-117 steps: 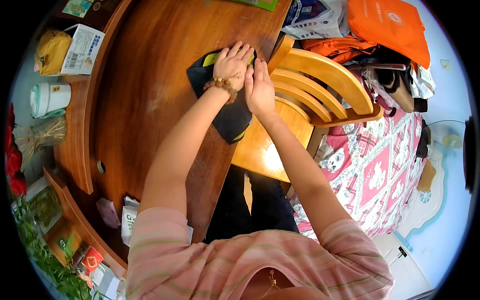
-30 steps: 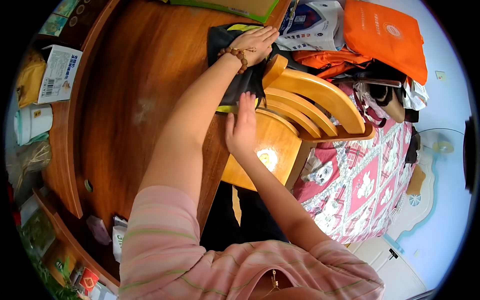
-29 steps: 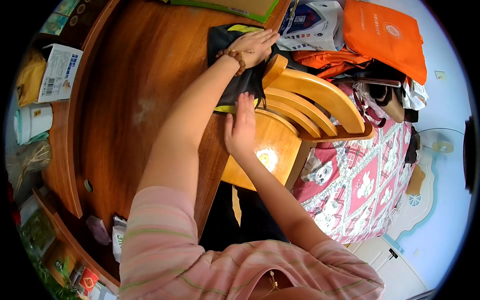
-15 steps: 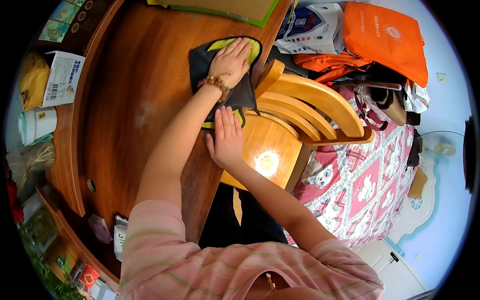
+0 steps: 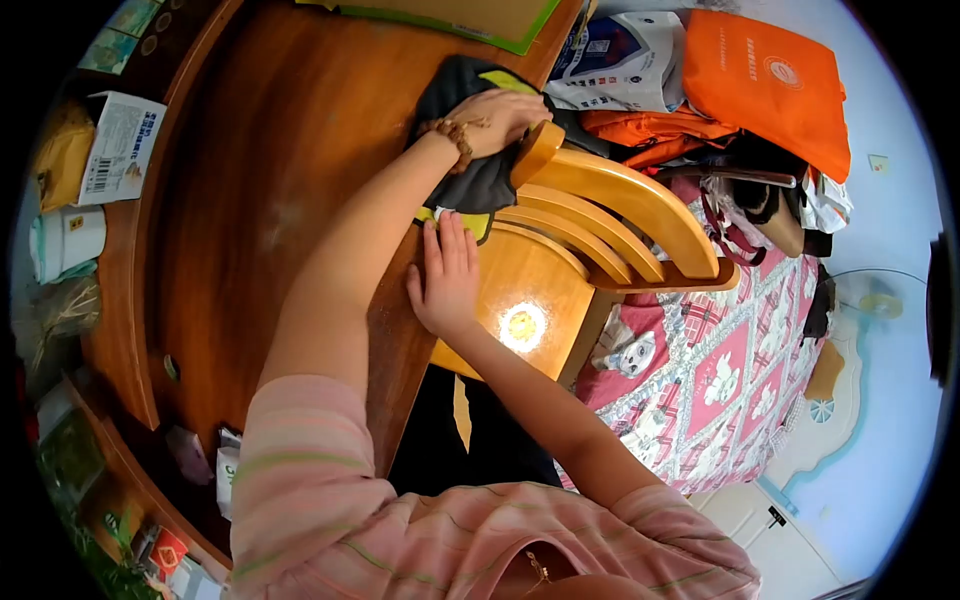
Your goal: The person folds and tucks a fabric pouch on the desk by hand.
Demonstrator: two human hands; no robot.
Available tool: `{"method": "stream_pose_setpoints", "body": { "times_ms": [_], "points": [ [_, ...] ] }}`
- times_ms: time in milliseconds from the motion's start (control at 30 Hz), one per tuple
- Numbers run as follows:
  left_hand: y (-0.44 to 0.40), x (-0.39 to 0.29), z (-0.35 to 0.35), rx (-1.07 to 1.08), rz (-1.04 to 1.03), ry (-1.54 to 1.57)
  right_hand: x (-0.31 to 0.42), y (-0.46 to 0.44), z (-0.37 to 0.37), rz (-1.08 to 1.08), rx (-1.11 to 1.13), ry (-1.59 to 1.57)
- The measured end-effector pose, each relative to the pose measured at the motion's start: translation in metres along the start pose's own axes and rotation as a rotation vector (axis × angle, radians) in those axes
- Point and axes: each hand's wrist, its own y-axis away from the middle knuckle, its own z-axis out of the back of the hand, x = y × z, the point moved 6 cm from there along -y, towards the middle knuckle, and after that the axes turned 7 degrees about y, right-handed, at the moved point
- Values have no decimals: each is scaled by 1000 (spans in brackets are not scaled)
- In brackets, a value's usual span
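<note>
A dark grey cloth with yellow-green patches (image 5: 468,190) lies bunched on the wooden desk (image 5: 290,200), partly hanging over its right edge. My left hand (image 5: 497,122), with a beaded bracelet at the wrist, rests palm down on the cloth's upper part. Its fingers are stretched out to the right, near the top of the chair back. Lower down, my right hand (image 5: 447,285) is palm down at the desk edge. Its fingers are extended and the thumb is apart; the fingertips touch the cloth's lower yellow-green border.
A wooden chair (image 5: 640,215) stands against the desk's right edge. At the top lies a green-edged board or box (image 5: 460,20). An orange bag (image 5: 765,80) and a patterned bed (image 5: 700,380) are to the right. A shelf with a white box (image 5: 122,145) runs along the left.
My left hand has shifted right and slightly down toward the chair back, with the cloth moving rightward and bunching under it. The right hand has stayed nearly in place.
</note>
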Motion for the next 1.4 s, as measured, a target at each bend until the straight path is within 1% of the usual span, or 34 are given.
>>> {"method": "stream_pose_setpoints", "body": {
  "times_ms": [33,67,133,200,233,267,333,367,433,500,533,633,667,733,800,867,900,933,1033,1067,1100,1167,1233,1333,1367,1400],
  "points": [
    [10,-12,10,81,115,111,-1,0,2,6,-11,-23],
    [23,-18,15,73,150,119,-1,-1,1,5,-10,-32],
    [57,-34,27,-22,149,69,-1,0,1,5,-6,-18],
    [81,-36,33,-74,316,-33,-1,0,1,-4,-14,-39],
    [82,-36,36,-132,351,-123,-1,0,2,-10,-7,-45],
    [78,-34,34,-128,349,-123,-1,0,2,-14,-2,-49],
    [61,-27,35,-183,363,-269,0,-2,4,-11,5,-37],
    [51,-20,34,-177,390,-270,0,-3,5,-5,14,-25],
    [30,-2,32,-199,366,-339,1,-4,6,-7,2,-14],
    [21,1,30,-202,379,-374,1,-4,5,-7,-3,-9],
    [25,-2,33,-201,385,-373,2,-3,5,-3,-18,-10],
    [42,-16,37,-69,351,-343,1,-4,7,3,-29,-22],
    [53,-23,40,-74,329,-365,2,-5,8,-1,-26,-34],
    [74,-30,45,-36,356,-315,3,-6,10,16,-46,-71],
    [84,-29,46,-50,353,-343,-3,-13,15,33,-69,-100],
    [85,-29,51,-183,343,-435,-18,-36,22,9,-127,-115],
    [82,-27,52,-201,361,-432,-21,-55,31,45,-222,-98],
    [78,-21,51,-200,358,-429,-24,-73,35,70,-265,-70],
    [65,2,55,-290,376,-469,-37,-109,25,65,-278,-30],
    [60,10,57,-293,388,-490,-41,-114,18,8,-255,0],
    [53,18,59,-288,392,-509,-47,-116,13,-49,-230,34],
    [46,22,59,-283,390,-512,-52,-111,10,-62,-210,34],
    [47,24,59,-121,458,-429,-53,-110,10,-59,-199,24],
    [69,10,64,-7,444,-449,-51,-113,9,-52,-154,32],
    [73,8,66,-51,436,-427,-50,-113,9,-63,-148,45],
    [72,11,66,-45,435,-427,-50,-112,8,-77,-143,61]
  ]
}}
